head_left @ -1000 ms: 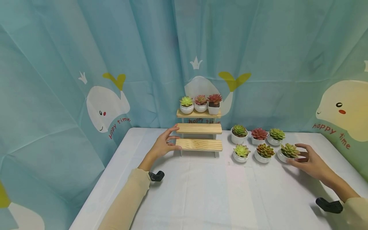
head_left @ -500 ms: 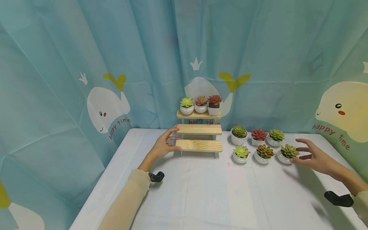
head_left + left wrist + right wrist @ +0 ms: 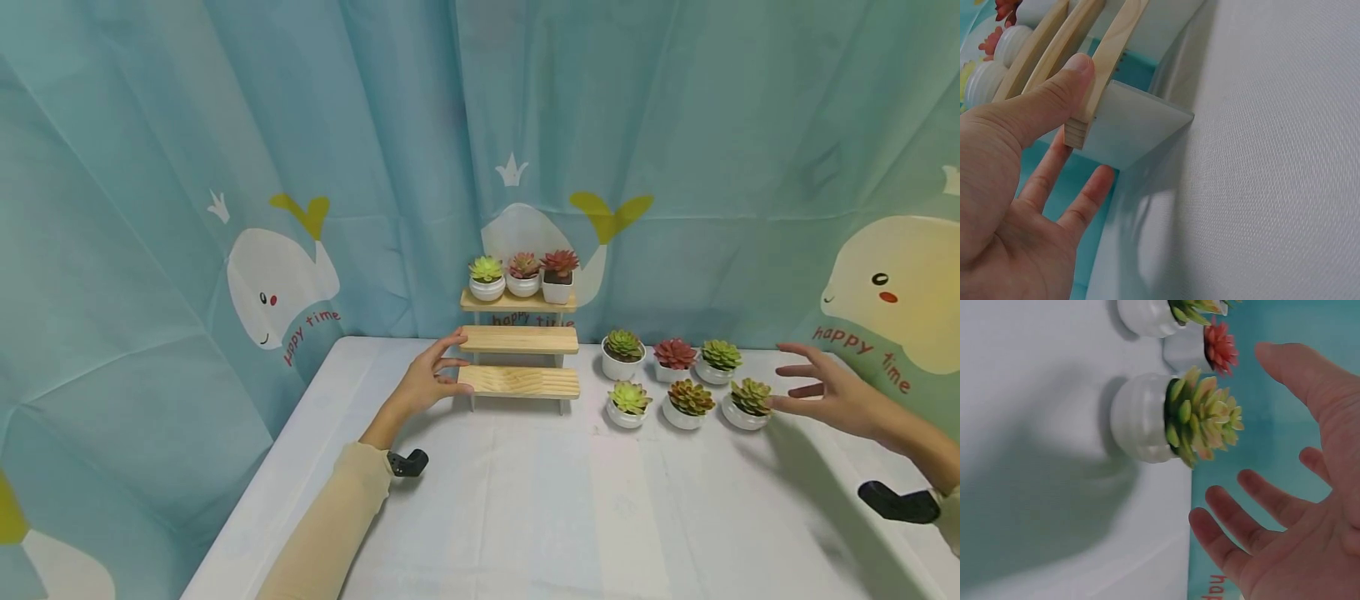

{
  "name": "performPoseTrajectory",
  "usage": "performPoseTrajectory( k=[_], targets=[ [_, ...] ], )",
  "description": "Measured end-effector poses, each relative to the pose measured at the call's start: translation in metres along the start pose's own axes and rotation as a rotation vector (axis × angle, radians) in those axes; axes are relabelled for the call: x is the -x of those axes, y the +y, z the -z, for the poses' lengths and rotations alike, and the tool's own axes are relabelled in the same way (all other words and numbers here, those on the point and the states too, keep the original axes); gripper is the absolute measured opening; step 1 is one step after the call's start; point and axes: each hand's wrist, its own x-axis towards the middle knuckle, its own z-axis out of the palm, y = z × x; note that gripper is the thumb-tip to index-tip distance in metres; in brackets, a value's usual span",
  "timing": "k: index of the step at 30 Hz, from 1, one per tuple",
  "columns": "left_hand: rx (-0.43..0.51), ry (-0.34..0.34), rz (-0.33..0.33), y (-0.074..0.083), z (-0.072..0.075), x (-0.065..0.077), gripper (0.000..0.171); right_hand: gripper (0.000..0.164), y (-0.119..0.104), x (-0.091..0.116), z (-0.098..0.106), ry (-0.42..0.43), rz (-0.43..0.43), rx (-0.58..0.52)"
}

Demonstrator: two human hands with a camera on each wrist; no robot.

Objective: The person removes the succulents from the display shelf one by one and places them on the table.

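Observation:
A three-tier wooden plant stand [image 3: 519,338] with pale side supports stands at the back middle of the table. At its left end, my left hand [image 3: 422,385] holds it: the thumb [image 3: 1075,69] lies on the lowest step, the other fingers on its far side. Three potted succulents line the top step, including a light green one [image 3: 487,277] on the left. My right hand [image 3: 840,392] is spread with nothing in it. It hovers just right of a green succulent in a white pot [image 3: 746,405], thumb tip close to the leaves; in the right wrist view this plant [image 3: 1147,419] stands upright.
Several more potted succulents stand in two rows right of the stand, among them a red one [image 3: 674,359] and a reddish-green one [image 3: 686,405]. A blue curtain [image 3: 420,167] with whale prints hangs behind the table [image 3: 555,500].
My right hand has let go of the front-right succulent, drawing back to the right and upward with its fingers spreading. The left hand stays at the stand.

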Motion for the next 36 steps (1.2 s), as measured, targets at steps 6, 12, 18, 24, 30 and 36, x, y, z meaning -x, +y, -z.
performPoseTrajectory(
  k=[6,12,18,24,30,36],
  targets=[
    [0.002,0.002,-0.008,-0.001,-0.001,0.0,0.086,0.085,-0.005,-0.001,0.005,-0.018,-0.025,-0.006],
    [0.008,-0.004,-0.017,-0.001,0.0,0.0,0.086,0.085,-0.006,-0.003,0.006,-0.018,-0.018,0.002],
    [0.01,-0.004,-0.017,0.001,0.0,0.001,0.086,0.087,-0.009,-0.006,0.008,-0.014,0.001,0.022],
    [0.016,0.0,-0.009,0.003,0.0,0.002,0.087,0.087,-0.013,-0.009,0.008,-0.001,0.017,0.028],
    [0.025,-0.002,-0.013,0.002,0.0,0.001,0.086,0.086,-0.019,-0.013,0.009,0.007,0.028,0.017],
    [0.023,0.001,-0.008,0.002,0.0,0.001,0.086,0.085,-0.029,-0.021,0.008,0.004,0.022,0.05]
  ],
)
